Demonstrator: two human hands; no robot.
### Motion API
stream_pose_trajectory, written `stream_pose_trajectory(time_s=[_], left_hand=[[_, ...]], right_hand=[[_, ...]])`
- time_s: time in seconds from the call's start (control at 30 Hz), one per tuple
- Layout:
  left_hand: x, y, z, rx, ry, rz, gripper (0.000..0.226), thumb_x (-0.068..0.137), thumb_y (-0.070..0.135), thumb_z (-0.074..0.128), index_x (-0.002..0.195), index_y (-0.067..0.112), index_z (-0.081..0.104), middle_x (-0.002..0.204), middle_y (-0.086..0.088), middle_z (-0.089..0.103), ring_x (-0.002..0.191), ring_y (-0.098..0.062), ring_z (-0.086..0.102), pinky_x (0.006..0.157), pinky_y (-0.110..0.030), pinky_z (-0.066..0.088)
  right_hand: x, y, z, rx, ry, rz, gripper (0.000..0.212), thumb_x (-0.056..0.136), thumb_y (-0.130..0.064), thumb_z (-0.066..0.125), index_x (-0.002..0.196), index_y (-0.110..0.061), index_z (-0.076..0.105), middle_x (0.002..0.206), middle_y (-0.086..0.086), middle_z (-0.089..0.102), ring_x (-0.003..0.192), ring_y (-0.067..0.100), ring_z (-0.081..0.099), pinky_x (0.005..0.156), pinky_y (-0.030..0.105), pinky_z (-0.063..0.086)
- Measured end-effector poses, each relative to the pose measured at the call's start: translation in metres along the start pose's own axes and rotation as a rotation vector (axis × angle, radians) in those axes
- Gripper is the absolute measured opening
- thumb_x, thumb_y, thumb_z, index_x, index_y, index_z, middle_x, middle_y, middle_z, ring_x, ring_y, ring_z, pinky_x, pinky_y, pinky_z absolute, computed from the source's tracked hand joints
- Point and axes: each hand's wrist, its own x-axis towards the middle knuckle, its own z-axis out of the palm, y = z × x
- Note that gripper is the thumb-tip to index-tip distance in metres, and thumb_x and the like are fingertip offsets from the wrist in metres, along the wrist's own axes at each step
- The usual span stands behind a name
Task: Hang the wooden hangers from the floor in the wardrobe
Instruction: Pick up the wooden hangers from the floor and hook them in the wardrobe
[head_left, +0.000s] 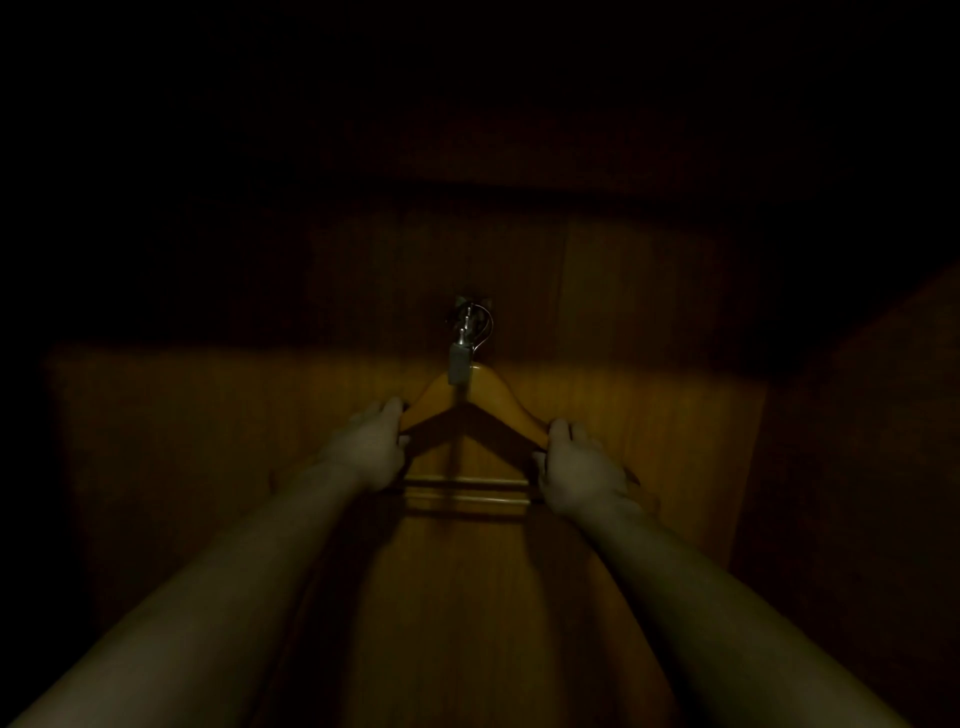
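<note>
Very dark wardrobe interior, lit only in a warm band across the middle. Wood-grain back panel (649, 415) straight ahead, vertical seams visible in upper part, darker shadowed strip above the lit band. Side wall (857, 467) on the right, angled in, mostly in shadow. Top and left edges of view black, nothing readable there.

Wooden hanger (470, 410) upright against back panel, centred, both shoulders sloping down from the peak, lower crossbar (465, 491) horizontal between the hands. Metal hook fitting (467, 325) at the hanger's top, going up to a small metal mount on the panel; thin wire loop beside it. Whether hook is fully seated on the mount: cannot tell, too dim.

Left hand (371, 447) curled round the hanger's left shoulder end, fingers wrapped over the top edge, thumb below. Right hand (582, 467) curled round the right shoulder end, fingers over the top, closed on the wood. Both forearms bare, stretched forward from bottom corners of view, converging on the hanger.

Shadows of arms and hanger falling on panel below the crossbar. Floor hidden.
</note>
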Motion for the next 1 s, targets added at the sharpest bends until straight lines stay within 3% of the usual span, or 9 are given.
stream_pose_trajectory(time_s=[0.13, 0.5, 1.0], left_hand=[[-0.001, -0.002, -0.001, -0.011, -0.001, -0.005, 0.042, 0.096, 0.025, 0.05, 0.136, 0.019, 0.038, 0.133, -0.011, 0.05, 0.121, -0.031, 0.049, 0.101, -0.044, 0.042], [-0.023, -0.002, -0.032, 0.03, -0.034, -0.063, 0.082, 0.087, 0.051, 0.062, 0.152, 0.03, 0.017, 0.151, -0.004, 0.037, 0.136, -0.029, 0.038, 0.108, -0.042, 0.038], [-0.136, 0.03, -0.099, 0.116, 0.039, -0.129, 0.092, 0.084, 0.058, 0.062, 0.155, 0.032, 0.009, 0.155, -0.007, 0.031, 0.14, -0.03, 0.033, 0.109, -0.044, 0.037]], right_hand=[[0.0, -0.002, -0.001, 0.007, -0.019, 0.012, 0.031, 0.103, -0.039, 0.041, 0.124, -0.017, 0.042, 0.127, 0.009, 0.048, 0.114, 0.03, 0.05, 0.093, 0.046, 0.046], [-0.021, -0.016, -0.026, 0.047, -0.031, 0.039, 0.057, 0.097, -0.054, 0.046, 0.14, -0.018, 0.035, 0.14, 0.011, 0.045, 0.128, 0.032, 0.046, 0.104, 0.051, 0.043], [-0.099, -0.061, -0.082, 0.057, -0.128, -0.143, 0.067, 0.097, -0.056, 0.046, 0.149, -0.016, 0.03, 0.15, 0.015, 0.04, 0.134, 0.036, 0.044, 0.108, 0.049, 0.042]])
